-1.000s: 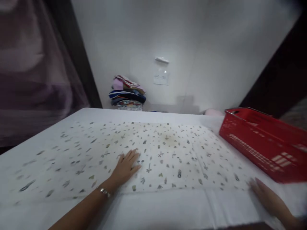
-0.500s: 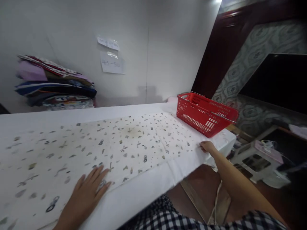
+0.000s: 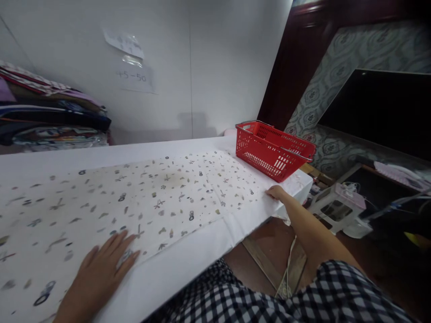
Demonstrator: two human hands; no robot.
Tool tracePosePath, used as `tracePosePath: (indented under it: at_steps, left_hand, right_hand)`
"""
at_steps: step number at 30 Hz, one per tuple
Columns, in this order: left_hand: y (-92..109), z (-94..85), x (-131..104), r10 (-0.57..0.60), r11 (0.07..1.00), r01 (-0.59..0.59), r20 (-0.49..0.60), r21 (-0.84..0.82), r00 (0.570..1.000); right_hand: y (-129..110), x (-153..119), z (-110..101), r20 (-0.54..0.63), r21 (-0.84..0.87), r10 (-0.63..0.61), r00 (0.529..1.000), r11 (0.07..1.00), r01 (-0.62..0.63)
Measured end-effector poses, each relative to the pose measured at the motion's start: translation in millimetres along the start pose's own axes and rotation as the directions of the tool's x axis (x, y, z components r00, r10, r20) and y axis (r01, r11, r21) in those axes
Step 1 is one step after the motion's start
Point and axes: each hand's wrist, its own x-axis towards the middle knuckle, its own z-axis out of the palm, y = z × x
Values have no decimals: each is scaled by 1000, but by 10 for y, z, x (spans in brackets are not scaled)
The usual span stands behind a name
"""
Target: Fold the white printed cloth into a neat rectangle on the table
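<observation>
A long white cloth printed with small grey and olive motifs [image 3: 180, 190] lies spread over the white-covered table [image 3: 188, 264]. My left hand [image 3: 104, 267] rests flat on the near edge of this printed cloth, palm down with fingers apart. At the cloth's near right corner, my right hand [image 3: 276, 193] has its fingers curled closed on the fabric edge; the fingertips are partly hidden. Just behind that hand stands a red plastic shopping basket [image 3: 274, 150] with metal handles.
Folded fabrics [image 3: 50, 114] are stacked at the back left against the pale wall. Paper notes [image 3: 134, 80] are taped there, one reading 45-50. Right of the table, a white stool with a pink top [image 3: 346, 195] stands below a dark screen [image 3: 380, 112].
The view has turned slightly right, so everything appears shifted left. Both hands stay at the same places on the cloth, the left flat, the right at the corner.
</observation>
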Motion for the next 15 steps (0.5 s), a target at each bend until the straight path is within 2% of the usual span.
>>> tracePosePath:
  at_steps: [8, 15]
  left_hand:
    - [85, -110, 28, -11, 997, 7, 66, 73, 998]
    - [166, -222, 33, -52, 997, 43, 128, 70, 990]
  right_hand:
    - [-103, -31, -57, 50, -119, -11, 999, 993, 17]
    - [-171, -37, -67, 48, -97, 2, 999, 995, 3]
